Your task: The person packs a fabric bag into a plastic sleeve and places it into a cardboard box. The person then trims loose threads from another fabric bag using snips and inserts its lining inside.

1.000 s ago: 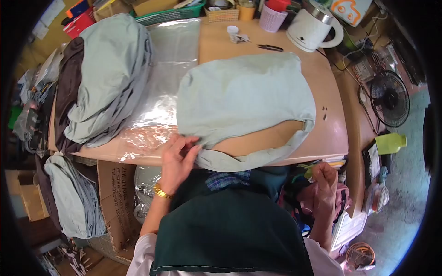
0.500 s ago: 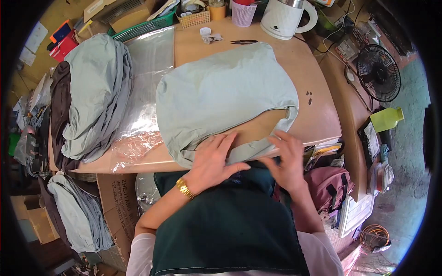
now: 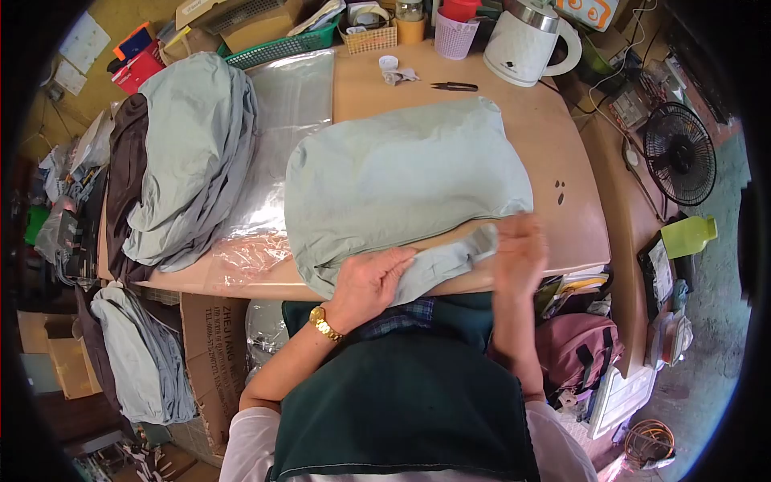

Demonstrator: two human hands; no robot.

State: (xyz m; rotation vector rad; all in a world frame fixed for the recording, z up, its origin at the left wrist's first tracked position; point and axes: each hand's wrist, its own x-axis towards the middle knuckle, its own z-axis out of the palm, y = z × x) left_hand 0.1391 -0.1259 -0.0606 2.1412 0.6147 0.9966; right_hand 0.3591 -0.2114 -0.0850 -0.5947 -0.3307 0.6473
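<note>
A: State of the left hand (image 3: 371, 281)?
B: Fingers were curled, thumb and forefinger pinching the near strip (image 3: 450, 261) of the pale grey-green cloth piece (image 3: 409, 161). A gold watch (image 3: 324, 324) sat on that wrist.
A: And the right hand (image 3: 520, 249)?
B: Raised at the strip's right end, fingers close together but blurred; whether it gripped the fabric could not be told.
A: Position of the cloth piece relative to the hands?
B: Its broad body lay flat on the counter (image 3: 582, 229), beyond both hands. The strip ran between them along the counter's near edge, with a narrow gap of tan surface between strip and body.
A: Surroundings, working outward?
B: Left of the piece, a clear plastic sheet (image 3: 293, 100) lay on the counter; farther left, a heap of grey-green fabric (image 3: 189, 145) rested beside dark brown fabric (image 3: 128, 185). Three small dark marks (image 3: 560, 193) showed to the right. Beyond the far edge of the piece were black snips (image 3: 454, 86), with a white kettle (image 3: 522, 44) upright at the back right and a pale woven basket (image 3: 456, 36) just left of it.
</note>
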